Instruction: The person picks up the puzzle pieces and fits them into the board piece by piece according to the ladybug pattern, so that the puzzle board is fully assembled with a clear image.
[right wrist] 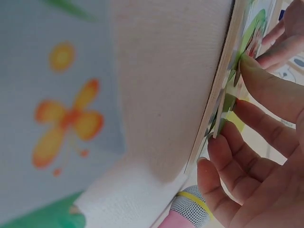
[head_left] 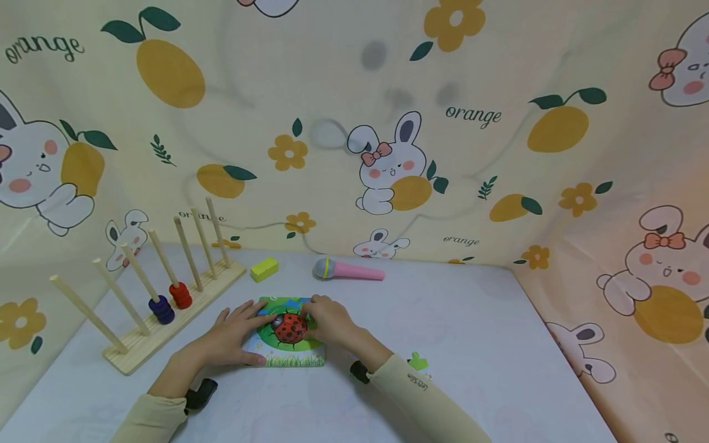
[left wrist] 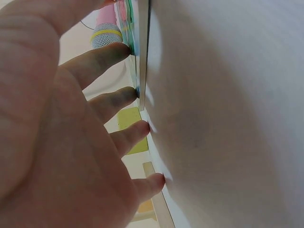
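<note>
A ladybug jigsaw puzzle board (head_left: pixel 293 360) lies flat on the table, with a red, black-spotted ladybug on green in its middle. My left hand (head_left: pixel 235 332) rests at the board's left side, fingers spread; in the left wrist view its fingertips (left wrist: pixel 124 50) touch the board's edge and the table. At the board's upper right, my right hand (head_left: pixel 332 321) pinches a thin puzzle piece (right wrist: pixel 220 114) between thumb and fingers. That piece stands slightly tilted against the board in the right wrist view; its picture is mostly hidden.
A loose green puzzle piece (head_left: pixel 418 361) lies beside the right sleeve. Behind the board are a yellow block (head_left: pixel 264 269) and a pink toy microphone (head_left: pixel 354 271). To the left stands a wooden peg rack (head_left: pixel 133 355) with blue rings (head_left: pixel 162 309) and red rings (head_left: pixel 180 296).
</note>
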{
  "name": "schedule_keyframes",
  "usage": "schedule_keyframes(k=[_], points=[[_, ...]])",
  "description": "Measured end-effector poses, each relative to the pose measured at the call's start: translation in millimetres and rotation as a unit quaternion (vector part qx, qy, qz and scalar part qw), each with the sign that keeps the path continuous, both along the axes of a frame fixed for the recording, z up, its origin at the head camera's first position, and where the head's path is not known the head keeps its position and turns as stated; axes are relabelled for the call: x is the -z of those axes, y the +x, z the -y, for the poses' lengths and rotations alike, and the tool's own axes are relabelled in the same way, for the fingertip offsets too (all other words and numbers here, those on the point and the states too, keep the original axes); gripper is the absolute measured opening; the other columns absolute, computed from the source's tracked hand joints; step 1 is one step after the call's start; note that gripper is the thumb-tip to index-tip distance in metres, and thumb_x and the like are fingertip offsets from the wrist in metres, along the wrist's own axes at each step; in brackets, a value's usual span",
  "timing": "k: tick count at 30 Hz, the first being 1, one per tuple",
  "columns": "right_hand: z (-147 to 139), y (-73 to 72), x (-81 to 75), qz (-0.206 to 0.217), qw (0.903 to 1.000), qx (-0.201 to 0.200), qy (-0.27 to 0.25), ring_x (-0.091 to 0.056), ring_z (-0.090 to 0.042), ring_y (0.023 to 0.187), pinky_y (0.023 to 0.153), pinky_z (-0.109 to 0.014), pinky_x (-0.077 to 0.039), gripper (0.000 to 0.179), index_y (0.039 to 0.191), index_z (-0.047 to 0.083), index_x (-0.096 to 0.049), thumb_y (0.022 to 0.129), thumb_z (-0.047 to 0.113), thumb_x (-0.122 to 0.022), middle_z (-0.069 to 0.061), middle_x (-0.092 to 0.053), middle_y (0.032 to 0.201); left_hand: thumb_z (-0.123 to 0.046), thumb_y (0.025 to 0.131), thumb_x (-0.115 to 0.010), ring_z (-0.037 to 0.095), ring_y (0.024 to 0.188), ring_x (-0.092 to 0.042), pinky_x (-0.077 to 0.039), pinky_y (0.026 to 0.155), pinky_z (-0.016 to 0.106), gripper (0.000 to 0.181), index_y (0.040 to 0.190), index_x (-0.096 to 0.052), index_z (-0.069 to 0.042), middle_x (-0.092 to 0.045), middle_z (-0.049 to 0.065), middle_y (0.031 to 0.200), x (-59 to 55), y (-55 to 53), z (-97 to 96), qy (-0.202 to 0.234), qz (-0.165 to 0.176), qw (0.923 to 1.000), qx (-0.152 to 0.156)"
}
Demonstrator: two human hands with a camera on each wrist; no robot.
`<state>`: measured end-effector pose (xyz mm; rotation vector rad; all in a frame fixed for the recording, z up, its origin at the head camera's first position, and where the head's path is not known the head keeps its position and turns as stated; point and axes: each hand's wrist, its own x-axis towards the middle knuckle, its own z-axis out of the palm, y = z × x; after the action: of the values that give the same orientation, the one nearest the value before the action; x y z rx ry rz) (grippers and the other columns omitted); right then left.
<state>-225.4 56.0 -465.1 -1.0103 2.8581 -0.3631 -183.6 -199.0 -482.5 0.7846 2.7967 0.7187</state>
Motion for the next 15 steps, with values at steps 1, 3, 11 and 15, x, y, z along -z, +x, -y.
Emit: schedule_keyframes(k=[1,3,11,15], points=[[0.0,-0.4,0.4,0.001,1.0000,0.001,0.000,-0.049,-0.009,0.081,0.066,-0.023,-0.042,0.035,0.106,0.015,-0.073,0.078,0.031,-0.087,0.004,-0.057,0.092,-0.059,0.073,-0.080,0.052,0.143,-0.021,-0.013,0.102,0.082,0.091,0.146,-0.052,-0.013,-0.030,0.023,0.158,-0.2,0.0,-0.1,-0.001,0.001,1.0000,0.000],[0.0,-1.2,1.0,0.001,1.0000,0.001,0.001,-0.049,-0.009,0.081,0.067,-0.023,-0.042,0.035,0.106,0.016,-0.073,0.077,0.031,-0.087,0.004,-0.058,0.092,-0.059,0.073,-0.080,0.052,0.144,-0.021,-0.013,0.102,0.082,0.091,0.146,-0.052,-0.013,-0.030,0.023,0.158,-0.3,0.0,-0.2,-0.002,0.001,1.0000,0.000],[0.6,-2.0,2.2,0.003,1.0000,0.002,-0.004,-0.053,-0.009,0.083,0.071,-0.023,-0.045,0.036,0.105,0.014,-0.074,0.076,0.029,-0.088,0.004,-0.061,0.094,-0.057,0.073,-0.081,0.053,0.143,-0.021,-0.012,0.102,0.082,0.090,0.145,-0.052,-0.013,-0.030,0.023,0.158,-1.1,0.0,-0.6,-0.001,0.004,1.0000,-0.002],[1.4,-1.7,1.4,0.005,1.0000,0.003,-0.001,-0.052,-0.009,0.082,0.070,-0.022,-0.044,0.036,0.105,0.014,-0.074,0.076,0.029,-0.088,0.005,-0.060,0.093,-0.058,0.073,-0.081,0.052,0.144,-0.021,-0.013,0.102,0.082,0.090,0.145,-0.052,-0.013,-0.030,0.023,0.158,-0.4,-0.5,-0.5,-0.005,0.004,1.0000,-0.004]])
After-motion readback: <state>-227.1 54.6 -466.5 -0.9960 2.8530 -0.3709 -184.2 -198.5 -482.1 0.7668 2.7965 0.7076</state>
